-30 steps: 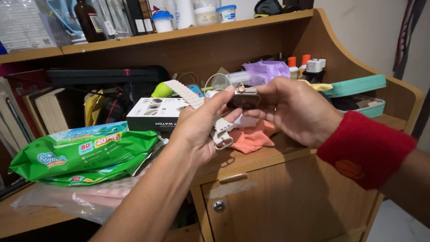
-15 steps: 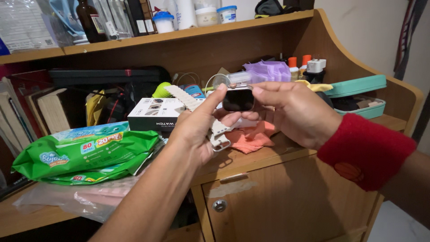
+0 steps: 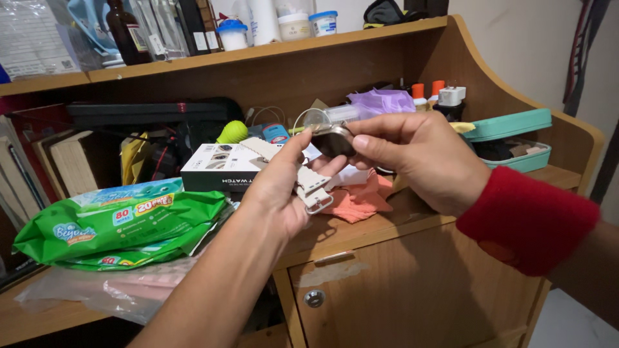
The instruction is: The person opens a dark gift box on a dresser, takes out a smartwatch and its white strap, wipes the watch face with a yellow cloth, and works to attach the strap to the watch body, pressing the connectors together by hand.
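Above the front edge of the wooden table (image 3: 387, 225) I hold a wristwatch (image 3: 332, 138) between both hands. My right hand (image 3: 419, 161), coming in from 3 o'clock with a red sweatband (image 3: 525, 222) on the wrist, pinches the dark round case of the watch between thumb and fingertips. My left hand (image 3: 277, 190), reaching up from 7 o'clock, touches the case's left edge with its forefinger, while the thumb and other fingers lie against the pale strap (image 3: 309, 187), whose buckle end hangs down over the palm.

Behind the watch, toward 10 o'clock, a white box (image 3: 219, 167) lies on the table, and an orange cloth (image 3: 361, 200) lies just below my hands. At 9 o'clock a green pack of wipes (image 3: 122, 225) rests on top of a clear plastic bag (image 3: 109, 293). At 2 o'clock sits a teal case (image 3: 509, 125) with its lid raised, and near it a crumpled purple bag (image 3: 383, 102). A yellow-green ball (image 3: 232, 132) sits behind the box. Up at 12 o'clock, the upper shelf (image 3: 271, 48) carries a brown bottle (image 3: 126, 32) and small white jars (image 3: 322, 22). Under the table top, a cupboard door (image 3: 412, 296) with a round metal lock is closed.
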